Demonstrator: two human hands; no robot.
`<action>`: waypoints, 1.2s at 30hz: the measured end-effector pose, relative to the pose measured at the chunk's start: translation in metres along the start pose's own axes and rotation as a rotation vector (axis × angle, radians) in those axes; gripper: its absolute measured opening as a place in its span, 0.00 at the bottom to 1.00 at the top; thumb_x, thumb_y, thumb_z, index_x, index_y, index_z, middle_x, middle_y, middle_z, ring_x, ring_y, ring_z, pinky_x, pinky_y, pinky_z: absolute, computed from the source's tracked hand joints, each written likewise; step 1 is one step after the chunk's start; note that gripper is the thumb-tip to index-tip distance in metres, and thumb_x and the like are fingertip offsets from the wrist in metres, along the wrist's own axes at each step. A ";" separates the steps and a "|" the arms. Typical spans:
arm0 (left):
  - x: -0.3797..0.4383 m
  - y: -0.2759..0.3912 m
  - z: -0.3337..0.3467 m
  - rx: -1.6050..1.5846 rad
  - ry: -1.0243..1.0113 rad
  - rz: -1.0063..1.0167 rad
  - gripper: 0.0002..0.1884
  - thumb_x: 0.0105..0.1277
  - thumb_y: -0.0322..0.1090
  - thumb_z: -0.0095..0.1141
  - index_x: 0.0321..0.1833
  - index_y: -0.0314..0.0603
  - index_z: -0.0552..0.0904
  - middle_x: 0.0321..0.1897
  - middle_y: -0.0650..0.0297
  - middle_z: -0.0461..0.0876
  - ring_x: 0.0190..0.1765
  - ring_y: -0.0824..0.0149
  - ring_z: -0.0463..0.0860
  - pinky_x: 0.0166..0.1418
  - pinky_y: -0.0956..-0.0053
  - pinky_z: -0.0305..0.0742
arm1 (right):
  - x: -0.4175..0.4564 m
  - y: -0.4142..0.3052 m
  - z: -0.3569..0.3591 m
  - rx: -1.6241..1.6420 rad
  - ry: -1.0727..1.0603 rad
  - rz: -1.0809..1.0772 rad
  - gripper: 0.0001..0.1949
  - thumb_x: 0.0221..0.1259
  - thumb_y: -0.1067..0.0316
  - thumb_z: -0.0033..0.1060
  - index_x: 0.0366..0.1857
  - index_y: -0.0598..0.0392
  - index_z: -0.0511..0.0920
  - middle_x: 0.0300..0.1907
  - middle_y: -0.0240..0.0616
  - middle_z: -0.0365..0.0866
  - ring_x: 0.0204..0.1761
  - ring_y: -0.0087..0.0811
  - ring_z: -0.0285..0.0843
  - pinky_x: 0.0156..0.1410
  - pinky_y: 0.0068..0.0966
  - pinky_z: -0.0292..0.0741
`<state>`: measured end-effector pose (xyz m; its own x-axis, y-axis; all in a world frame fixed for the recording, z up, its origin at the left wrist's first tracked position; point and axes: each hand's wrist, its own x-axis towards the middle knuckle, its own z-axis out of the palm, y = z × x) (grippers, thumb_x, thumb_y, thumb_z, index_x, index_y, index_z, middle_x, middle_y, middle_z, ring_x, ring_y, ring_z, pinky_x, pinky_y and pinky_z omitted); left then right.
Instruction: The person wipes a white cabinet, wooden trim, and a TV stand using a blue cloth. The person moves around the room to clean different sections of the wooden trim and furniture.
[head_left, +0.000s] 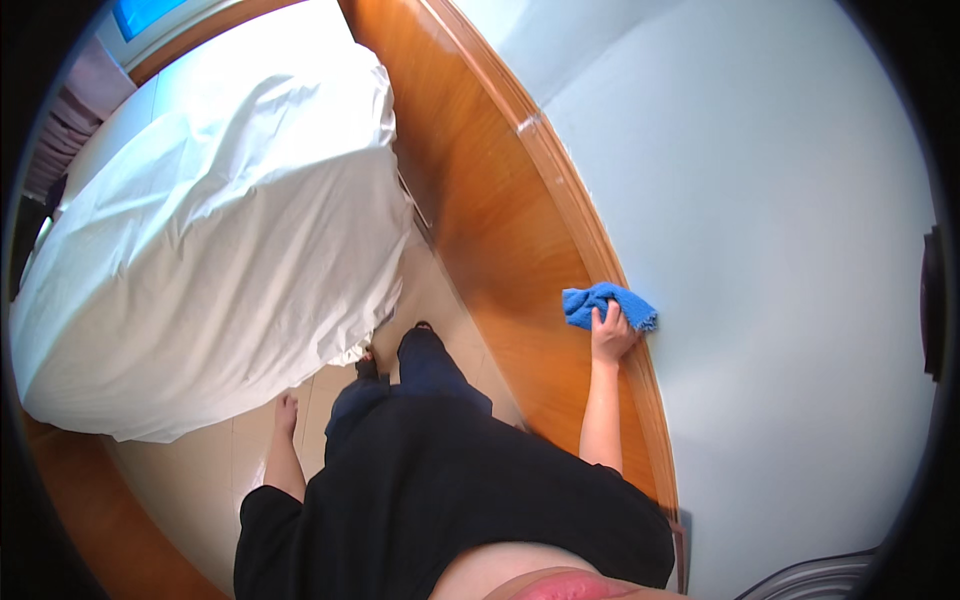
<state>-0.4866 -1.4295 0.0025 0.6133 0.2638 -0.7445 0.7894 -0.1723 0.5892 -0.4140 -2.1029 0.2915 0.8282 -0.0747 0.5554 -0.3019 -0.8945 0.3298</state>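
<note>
My right hand (613, 335) grips a blue cloth (592, 306) and presses it on the moulded top edge of the wooden wall panelling (517, 247), where the wood meets the pale wall. The cloth is bunched, with one frayed end lying towards the wall. Low at my other side hangs my left hand (286, 412), holding nothing that I can see, near the hem of a white sheet. The white sheet (225, 217) is wrinkled and drapes over a large piece of furniture, which it hides.
Pale floor tiles (307, 390) show around my feet, between the sheet and the panelling. The pale wall (765, 262) rises at the right, with a dark object (931, 304) at the view's edge. A gathered curtain (75, 120) hangs at the upper left. Brown wood (112, 517) curves along the lower left.
</note>
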 end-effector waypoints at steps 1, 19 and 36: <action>-0.002 -0.013 -0.007 0.095 -0.007 -0.051 0.19 0.69 0.38 0.46 0.57 0.32 0.74 0.45 0.53 0.81 0.45 0.64 0.80 0.49 0.72 0.75 | 0.023 -0.016 0.010 0.006 0.010 -0.014 0.19 0.47 0.54 0.72 0.41 0.45 0.76 0.41 0.36 0.81 0.50 0.39 0.78 0.56 0.42 0.69; -0.112 0.141 0.167 -0.246 -0.070 -0.030 0.20 0.75 0.37 0.41 0.65 0.35 0.69 0.53 0.57 0.81 0.47 0.68 0.77 0.58 0.72 0.72 | 0.323 -0.238 0.101 0.239 0.191 -0.132 0.09 0.60 0.67 0.58 0.42 0.49 0.72 0.41 0.34 0.81 0.48 0.37 0.78 0.50 0.35 0.72; -0.160 0.061 0.157 -0.314 0.074 -0.212 0.25 0.74 0.46 0.39 0.68 0.39 0.65 0.58 0.56 0.78 0.56 0.61 0.77 0.62 0.61 0.68 | 0.294 -0.248 0.101 0.444 0.084 0.025 0.16 0.67 0.69 0.42 0.56 0.59 0.70 0.52 0.47 0.78 0.55 0.46 0.73 0.58 0.38 0.68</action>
<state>-0.5319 -1.6309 0.1083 0.4248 0.3322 -0.8421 0.8445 0.1898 0.5008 -0.0483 -1.9475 0.2959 0.7766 -0.0796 0.6249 -0.0748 -0.9966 -0.0340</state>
